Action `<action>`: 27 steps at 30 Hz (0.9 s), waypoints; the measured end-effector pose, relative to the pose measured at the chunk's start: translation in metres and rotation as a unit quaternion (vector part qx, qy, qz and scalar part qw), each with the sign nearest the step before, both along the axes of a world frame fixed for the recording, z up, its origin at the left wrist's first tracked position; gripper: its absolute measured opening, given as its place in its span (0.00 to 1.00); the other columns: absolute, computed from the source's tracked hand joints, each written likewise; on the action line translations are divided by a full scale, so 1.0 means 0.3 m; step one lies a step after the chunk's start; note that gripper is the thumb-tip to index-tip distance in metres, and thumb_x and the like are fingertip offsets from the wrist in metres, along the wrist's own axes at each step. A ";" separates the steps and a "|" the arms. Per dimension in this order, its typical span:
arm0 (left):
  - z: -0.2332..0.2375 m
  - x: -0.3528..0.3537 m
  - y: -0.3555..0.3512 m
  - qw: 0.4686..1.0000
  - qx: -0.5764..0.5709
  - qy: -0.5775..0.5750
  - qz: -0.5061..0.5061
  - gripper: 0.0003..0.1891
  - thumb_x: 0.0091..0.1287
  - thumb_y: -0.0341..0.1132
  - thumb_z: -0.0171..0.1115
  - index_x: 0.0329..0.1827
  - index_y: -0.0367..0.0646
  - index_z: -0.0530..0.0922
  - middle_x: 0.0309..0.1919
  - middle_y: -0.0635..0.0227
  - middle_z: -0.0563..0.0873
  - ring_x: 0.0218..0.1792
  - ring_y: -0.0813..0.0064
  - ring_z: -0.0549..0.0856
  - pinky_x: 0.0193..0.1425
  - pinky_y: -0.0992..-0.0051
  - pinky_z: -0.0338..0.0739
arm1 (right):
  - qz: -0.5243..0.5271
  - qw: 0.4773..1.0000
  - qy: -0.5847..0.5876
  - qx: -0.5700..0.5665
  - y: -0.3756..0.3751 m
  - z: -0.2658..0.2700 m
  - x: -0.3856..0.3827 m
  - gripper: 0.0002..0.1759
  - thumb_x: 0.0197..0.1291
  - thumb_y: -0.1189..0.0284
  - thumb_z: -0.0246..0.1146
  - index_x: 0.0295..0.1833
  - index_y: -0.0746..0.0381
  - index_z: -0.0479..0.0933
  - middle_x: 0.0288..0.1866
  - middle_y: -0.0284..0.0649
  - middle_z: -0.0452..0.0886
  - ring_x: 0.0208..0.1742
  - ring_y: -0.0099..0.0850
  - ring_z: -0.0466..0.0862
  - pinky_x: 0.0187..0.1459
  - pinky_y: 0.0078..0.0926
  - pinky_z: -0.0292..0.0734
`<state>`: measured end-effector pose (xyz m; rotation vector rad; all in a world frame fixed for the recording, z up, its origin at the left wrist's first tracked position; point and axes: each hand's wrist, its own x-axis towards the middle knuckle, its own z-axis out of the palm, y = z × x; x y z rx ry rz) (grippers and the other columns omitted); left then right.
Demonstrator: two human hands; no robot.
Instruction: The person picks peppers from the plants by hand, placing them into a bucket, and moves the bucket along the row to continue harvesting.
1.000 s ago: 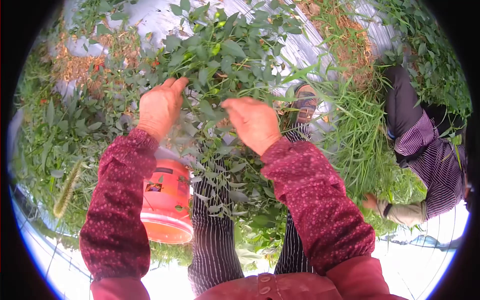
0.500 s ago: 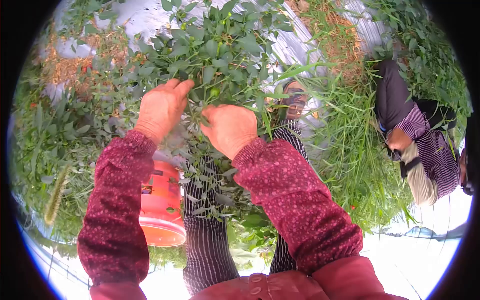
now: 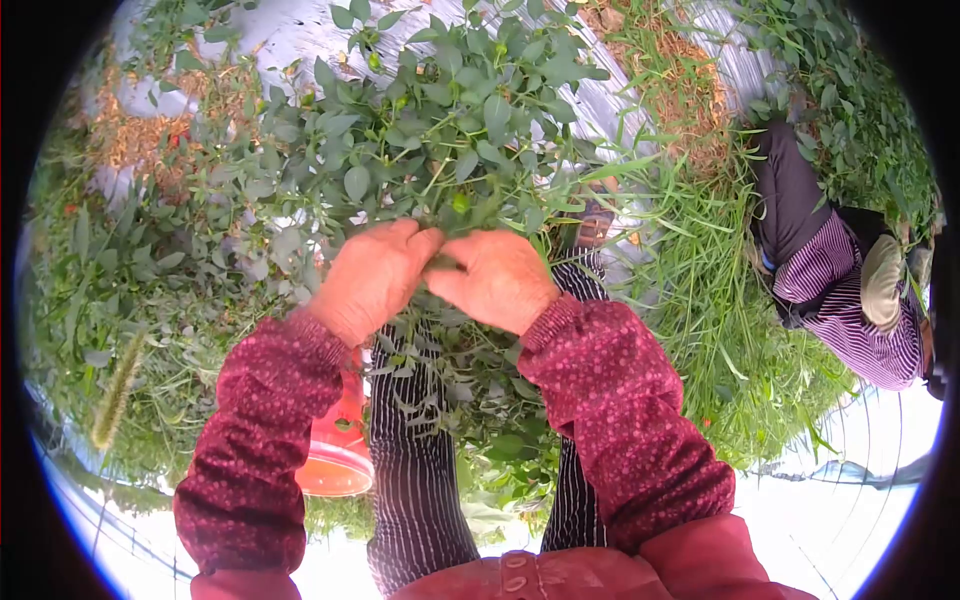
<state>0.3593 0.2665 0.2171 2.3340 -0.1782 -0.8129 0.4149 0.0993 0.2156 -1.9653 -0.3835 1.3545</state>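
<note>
My left hand (image 3: pixel 375 275) is at the near edge of a leafy green plant (image 3: pixel 430 120), its fingers closed and pointing up into the stems. Right beside it, my right hand (image 3: pixel 495 277) has its fingers bent toward the left one, and the fingertips of both almost meet. Whatever lies between the fingertips is too small or hidden to make out. A small green fruit (image 3: pixel 460 203) hangs just above the hands. Partly behind my left sleeve stands a red bucket (image 3: pixel 340 450).
At the right a co-worker in a striped top (image 3: pixel 865 325) and dark trousers crouches among plants. Tall grass (image 3: pixel 700 290) grows between us. Silvery ground sheeting (image 3: pixel 290 40) lies beyond the plant. My striped trouser legs (image 3: pixel 415 470) are below my hands.
Both hands have moved right and slightly down, and have come closer together. The plant's stems have shifted. The co-worker's gloved hand has moved up and to the right.
</note>
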 end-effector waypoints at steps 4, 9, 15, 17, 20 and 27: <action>-0.059 0.021 0.045 0.998 0.027 -0.002 -0.048 0.14 0.52 0.29 0.62 0.43 0.41 0.78 0.30 0.59 0.79 0.34 0.54 0.81 0.39 0.62 0.77 | 0.045 0.987 0.079 0.134 0.016 0.076 0.014 0.13 0.54 0.61 0.62 0.33 0.61 0.79 0.27 0.45 0.78 0.29 0.44 0.78 0.33 0.37 0.74; -0.045 0.058 0.137 0.982 0.117 0.000 0.147 0.06 0.59 0.31 0.60 0.37 0.39 0.78 0.33 0.55 0.83 0.36 0.53 0.82 0.39 0.65 0.77 | -0.165 0.943 0.268 0.107 -0.048 0.039 -0.052 0.10 0.55 0.67 0.59 0.39 0.61 0.78 0.34 0.45 0.81 0.34 0.41 0.81 0.38 0.37 0.75; 0.053 0.159 0.091 0.968 0.009 -0.024 0.251 0.21 0.64 0.35 0.57 0.59 0.39 0.73 0.52 0.54 0.81 0.51 0.67 0.82 0.55 0.72 0.74 | -0.232 0.962 0.146 0.023 -0.104 -0.027 -0.112 0.09 0.58 0.68 0.59 0.40 0.61 0.78 0.32 0.45 0.80 0.32 0.35 0.80 0.37 0.30 0.75; -0.034 0.243 0.053 0.963 0.044 -0.065 0.256 0.22 0.63 0.35 0.57 0.60 0.39 0.71 0.53 0.54 0.81 0.52 0.67 0.82 0.56 0.71 0.74 | -0.252 0.955 0.154 0.026 -0.092 -0.003 -0.152 0.07 0.58 0.70 0.59 0.41 0.60 0.77 0.30 0.43 0.80 0.31 0.32 0.80 0.37 0.28 0.75; -0.213 0.334 0.005 0.946 0.045 0.148 0.286 0.27 0.61 0.34 0.58 0.64 0.38 0.67 0.54 0.47 0.78 0.51 0.60 0.82 0.54 0.69 0.75 | -0.213 0.959 0.186 0.026 -0.080 0.039 -0.191 0.08 0.58 0.70 0.59 0.41 0.59 0.78 0.31 0.43 0.81 0.33 0.31 0.80 0.39 0.27 0.75; -0.050 0.133 -0.159 0.998 0.047 0.036 0.004 0.22 0.53 0.31 0.61 0.53 0.40 0.73 0.35 0.57 0.83 0.33 0.55 0.83 0.37 0.64 0.79 | -0.306 0.909 0.279 0.053 -0.159 0.060 -0.018 0.06 0.61 0.75 0.58 0.43 0.61 0.77 0.31 0.26 0.76 0.32 0.16 0.71 0.34 0.17 0.70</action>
